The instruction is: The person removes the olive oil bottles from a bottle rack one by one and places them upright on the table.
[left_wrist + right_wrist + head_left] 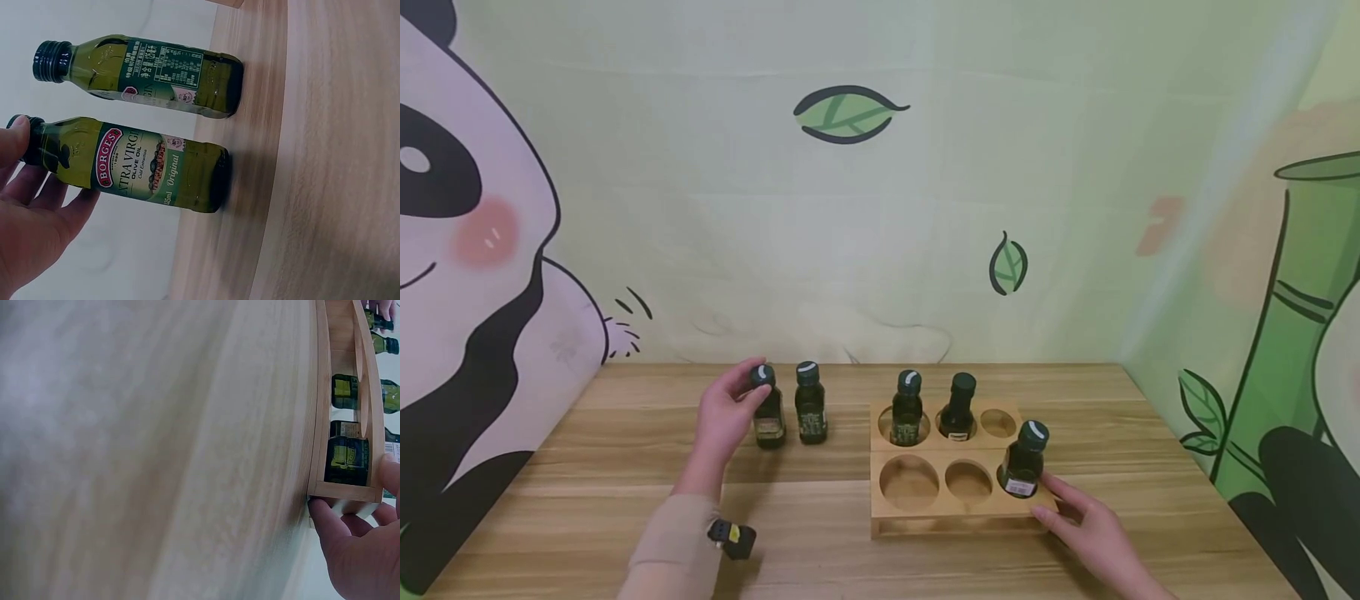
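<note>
My left hand point(727, 417) pinches the dark cap and neck of an olive oil bottle point(770, 423), which stands upright on the table; its green label point(140, 161) faces the left wrist camera. Just right of it is a second, similar bottle point(811, 408), which the hand does not touch. My right hand point(1093, 529) grips the front right corner of a wooden rack point(925, 515), thumb and fingers around its end. A bottle point(1024, 462) sits in the rack's front right hole, close to those fingers. Two more bottles, one wide point(907, 410) and one slim-necked point(958, 410), occupy back-row holes.
The rack's front left hole point(909, 482), front middle hole point(968, 482) and back right hole point(997, 422) hold no bottle. A printed cloth backdrop point(737, 208) rises behind the wooden table point(805, 533). A small black device point(733, 538) is strapped at the left sleeve.
</note>
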`<action>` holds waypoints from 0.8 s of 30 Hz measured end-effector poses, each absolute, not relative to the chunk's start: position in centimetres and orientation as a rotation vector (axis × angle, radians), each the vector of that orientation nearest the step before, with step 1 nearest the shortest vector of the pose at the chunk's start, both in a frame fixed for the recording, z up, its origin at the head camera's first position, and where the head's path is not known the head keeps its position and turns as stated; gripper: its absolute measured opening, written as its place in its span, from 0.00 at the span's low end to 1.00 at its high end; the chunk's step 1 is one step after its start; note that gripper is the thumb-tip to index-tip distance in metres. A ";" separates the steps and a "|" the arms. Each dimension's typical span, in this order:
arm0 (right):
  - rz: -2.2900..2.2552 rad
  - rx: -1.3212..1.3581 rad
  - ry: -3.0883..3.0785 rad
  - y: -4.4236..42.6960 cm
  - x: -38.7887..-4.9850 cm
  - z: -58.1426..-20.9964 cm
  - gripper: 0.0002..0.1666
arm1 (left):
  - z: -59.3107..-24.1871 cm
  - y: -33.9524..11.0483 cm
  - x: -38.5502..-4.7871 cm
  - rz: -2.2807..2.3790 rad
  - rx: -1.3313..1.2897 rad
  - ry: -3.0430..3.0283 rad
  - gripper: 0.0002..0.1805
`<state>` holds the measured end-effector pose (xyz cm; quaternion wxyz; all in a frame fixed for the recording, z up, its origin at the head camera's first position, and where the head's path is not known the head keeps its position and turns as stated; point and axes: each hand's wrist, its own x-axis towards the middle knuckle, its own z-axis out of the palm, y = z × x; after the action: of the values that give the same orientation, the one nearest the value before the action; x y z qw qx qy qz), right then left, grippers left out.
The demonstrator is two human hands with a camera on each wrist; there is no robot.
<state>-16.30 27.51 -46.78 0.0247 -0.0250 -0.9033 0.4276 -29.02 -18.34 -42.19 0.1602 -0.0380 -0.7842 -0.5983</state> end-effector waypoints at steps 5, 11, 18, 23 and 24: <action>1.316 -0.087 -2.802 27.5 -16.3 -46.8 0.36 | -42.4 -18.3 -29.2 -1.721 -0.107 -2.233 0.22; 1.321 -0.098 -2.806 27.5 -16.3 -46.8 0.36 | -42.5 -18.4 -29.4 -1.751 -0.096 -2.218 0.23; 1.322 -0.102 -2.807 27.5 -16.2 -46.8 0.36 | -42.5 -18.6 -29.4 -1.772 -0.102 -2.227 0.24; 1.328 -0.107 -2.809 27.5 -16.2 -46.8 0.36 | -42.7 -18.8 -29.5 -1.773 -0.126 -2.227 0.24; 1.326 -0.104 -2.810 27.5 -16.2 -46.8 0.36 | -42.7 -18.8 -29.5 -1.778 -0.131 -2.224 0.24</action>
<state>-16.20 27.50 -46.78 0.0163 -0.0335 -0.9038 0.4263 -29.50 -18.85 -42.72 0.1449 -0.0455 -0.7720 -0.6173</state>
